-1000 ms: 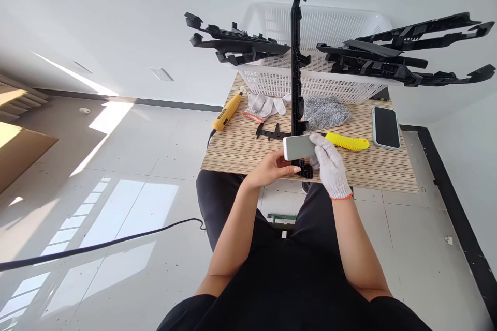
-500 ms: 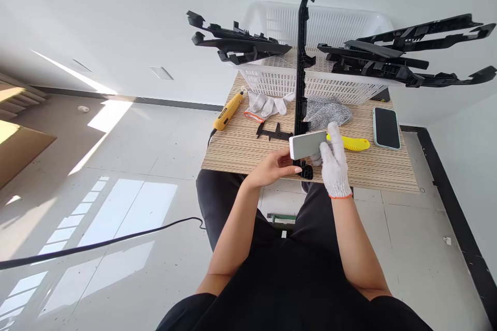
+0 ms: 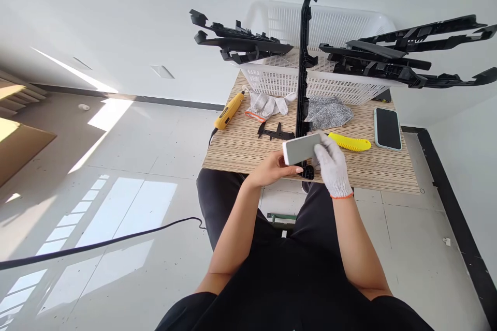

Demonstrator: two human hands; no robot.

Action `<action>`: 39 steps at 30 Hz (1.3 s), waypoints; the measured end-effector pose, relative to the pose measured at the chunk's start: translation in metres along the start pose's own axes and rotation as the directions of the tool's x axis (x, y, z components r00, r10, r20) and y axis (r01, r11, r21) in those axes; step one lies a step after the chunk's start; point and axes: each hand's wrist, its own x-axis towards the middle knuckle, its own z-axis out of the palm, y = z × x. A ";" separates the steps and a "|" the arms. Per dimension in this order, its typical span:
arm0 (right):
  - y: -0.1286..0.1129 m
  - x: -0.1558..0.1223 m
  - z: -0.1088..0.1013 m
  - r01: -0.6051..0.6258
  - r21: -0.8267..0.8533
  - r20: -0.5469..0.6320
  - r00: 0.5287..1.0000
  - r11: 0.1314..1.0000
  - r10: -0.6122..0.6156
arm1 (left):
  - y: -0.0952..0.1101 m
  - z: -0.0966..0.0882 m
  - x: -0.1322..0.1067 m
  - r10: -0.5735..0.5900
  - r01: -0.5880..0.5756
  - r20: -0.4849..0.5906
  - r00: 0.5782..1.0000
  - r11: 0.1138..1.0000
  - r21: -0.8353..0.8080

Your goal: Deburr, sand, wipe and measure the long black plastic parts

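My bare left hand [image 3: 272, 169] is closed around the lower end of a long black plastic trim strip [image 3: 303, 72], its thumb on the near side. The strip points away from me and crosses in front of the basket. My right hand [image 3: 332, 165], in a white knit glove with an orange cuff, grips a flat grey block with a white edge [image 3: 303, 149], much like a sanding block. The block lies across the strip just above my left thumb and hides part of it. Whether it touches the strip I cannot tell.
A white basket [image 3: 272, 80] at the back holds several black strips [image 3: 248, 45]. On the table [image 3: 233, 150] lie a yellow rotary tool [image 3: 229, 111], a glove [image 3: 269, 105], black calipers [image 3: 275, 131], a grey cloth [image 3: 328, 111], a yellow-handled knife [image 3: 351, 142] and a phone [image 3: 387, 128].
The block has moved a little left and toward me. My gloved fingers, raised before, are now folded down over it. My left hand keeps its hold on the strip.
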 end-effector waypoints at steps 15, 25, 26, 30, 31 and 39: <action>-0.005 0.001 0.000 0.029 0.157 -0.140 0.990 0.987 -0.007 | -0.002 -0.002 -0.001 -0.003 0.005 0.027 1.000 0.998 -0.063; -0.002 -0.003 -0.003 -0.043 0.038 0.013 0.999 0.998 0.043 | -0.006 -0.001 0.000 -0.026 0.026 0.005 1.000 0.998 -0.054; -0.001 -0.003 -0.003 -0.037 0.045 -0.023 0.999 0.998 0.038 | -0.006 -0.001 0.000 -0.020 0.020 0.010 1.000 0.999 -0.049; -0.002 -0.002 -0.002 -0.042 0.038 0.031 0.999 0.998 0.041 | -0.005 -0.001 0.000 -0.010 0.010 -0.014 1.000 1.000 -0.011; -0.002 -0.002 -0.001 -0.051 0.034 0.058 0.997 0.998 0.049 | -0.005 -0.001 0.000 -0.017 0.017 -0.018 1.000 1.000 -0.010; -0.002 -0.001 -0.003 -0.057 0.057 0.052 0.997 0.997 0.054 | -0.002 0.001 -0.001 -0.007 0.007 -0.020 1.000 1.000 0.004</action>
